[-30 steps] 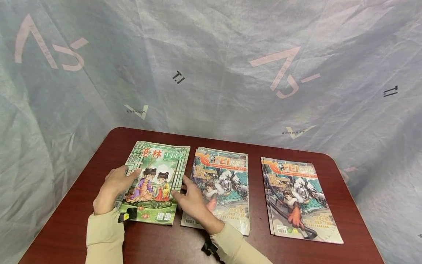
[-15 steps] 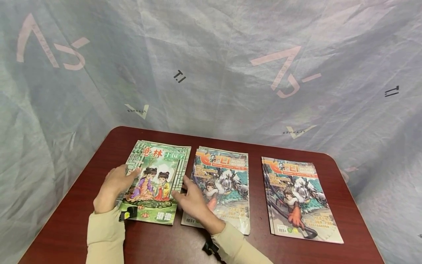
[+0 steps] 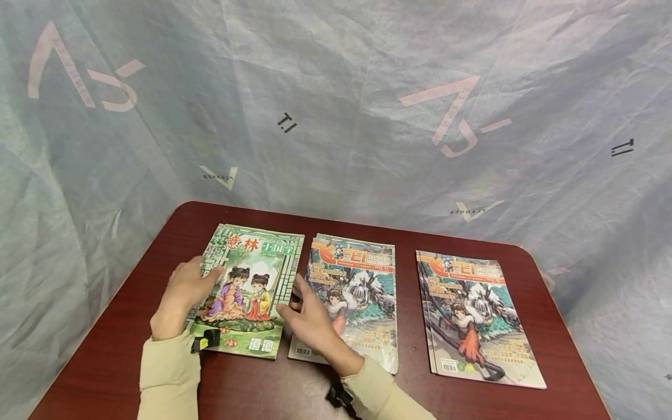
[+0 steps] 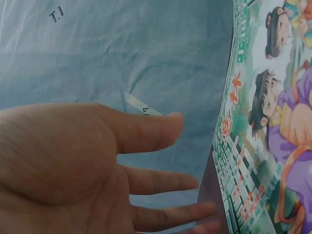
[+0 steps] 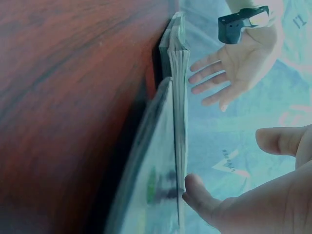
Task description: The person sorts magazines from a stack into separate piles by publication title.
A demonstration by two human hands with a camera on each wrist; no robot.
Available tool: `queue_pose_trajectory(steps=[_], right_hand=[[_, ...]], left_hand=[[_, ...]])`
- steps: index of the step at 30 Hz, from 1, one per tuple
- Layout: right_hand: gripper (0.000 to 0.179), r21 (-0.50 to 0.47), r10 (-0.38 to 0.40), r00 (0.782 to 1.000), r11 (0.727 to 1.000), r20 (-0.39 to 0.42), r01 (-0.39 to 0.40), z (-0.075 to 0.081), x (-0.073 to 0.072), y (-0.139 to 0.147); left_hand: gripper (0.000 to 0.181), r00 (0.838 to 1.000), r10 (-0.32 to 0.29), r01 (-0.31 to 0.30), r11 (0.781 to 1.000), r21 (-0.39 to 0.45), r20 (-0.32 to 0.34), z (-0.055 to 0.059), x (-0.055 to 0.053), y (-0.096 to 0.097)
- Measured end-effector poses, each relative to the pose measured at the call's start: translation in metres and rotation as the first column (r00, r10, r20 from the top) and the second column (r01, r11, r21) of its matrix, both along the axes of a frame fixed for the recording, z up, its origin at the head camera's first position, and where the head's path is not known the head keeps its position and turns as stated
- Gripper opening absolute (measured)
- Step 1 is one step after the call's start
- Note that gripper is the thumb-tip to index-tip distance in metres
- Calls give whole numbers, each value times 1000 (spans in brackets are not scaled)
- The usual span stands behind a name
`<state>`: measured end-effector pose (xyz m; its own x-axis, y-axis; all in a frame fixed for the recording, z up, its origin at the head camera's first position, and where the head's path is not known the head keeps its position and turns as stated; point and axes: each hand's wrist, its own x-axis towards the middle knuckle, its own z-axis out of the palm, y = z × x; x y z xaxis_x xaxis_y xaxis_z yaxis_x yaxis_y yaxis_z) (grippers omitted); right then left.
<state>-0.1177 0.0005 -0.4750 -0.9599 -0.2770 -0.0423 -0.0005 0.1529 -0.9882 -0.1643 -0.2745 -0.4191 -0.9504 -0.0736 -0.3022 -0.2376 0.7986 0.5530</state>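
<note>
A stack of magazines with a green cover (image 3: 252,291) lies at the left of the table, two cartoon children on its top cover. My left hand (image 3: 185,290) is at its left edge, with straight, spread fingers in the left wrist view. My right hand (image 3: 312,319) is by its right edge, over the near-left part of the middle magazine stack (image 3: 362,303). In the right wrist view, a finger of the right hand (image 5: 263,200) is close to the stacked page edges (image 5: 180,112); contact is unclear. Neither hand grips anything.
A further stack of magazines (image 3: 480,321), with the same orange-lettered cover as the middle stack, lies at the right. The dark red table (image 3: 409,402) has rounded far corners. A grey printed cloth (image 3: 336,116) hangs behind it.
My right hand has shifted slightly right, away from the green magazine's edge. My left hand and the magazine stacks have stayed practically where they were.
</note>
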Motion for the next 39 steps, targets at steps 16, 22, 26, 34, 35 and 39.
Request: queue_pose_trajectory(steps=[16,22,26,34,35,39], right_hand=[[72,-40,-89,990,996,-113,85,12,8,41],[68,-37,-134,978,991,-158,130,11,13,59],[66,-35,-169,967,986,-191,166,9,16,71],[65,-20,-236,945,971,-227,237,3,19,92],[65,-22,-244,943,969,-227,246,3,19,94],[64,-34,-267,935,963,-231,267,1,20,100]], left_hand=[[67,971,3,6,999,36,-241,7,2,31],[62,950,-42,62,997,55,-309,5,0,54],[59,938,-65,98,992,81,-339,4,0,71],[56,928,-108,141,988,69,-357,-4,-1,99],[56,927,-114,149,986,70,-358,-5,-1,102],[56,923,-135,176,981,84,-360,-12,0,115]])
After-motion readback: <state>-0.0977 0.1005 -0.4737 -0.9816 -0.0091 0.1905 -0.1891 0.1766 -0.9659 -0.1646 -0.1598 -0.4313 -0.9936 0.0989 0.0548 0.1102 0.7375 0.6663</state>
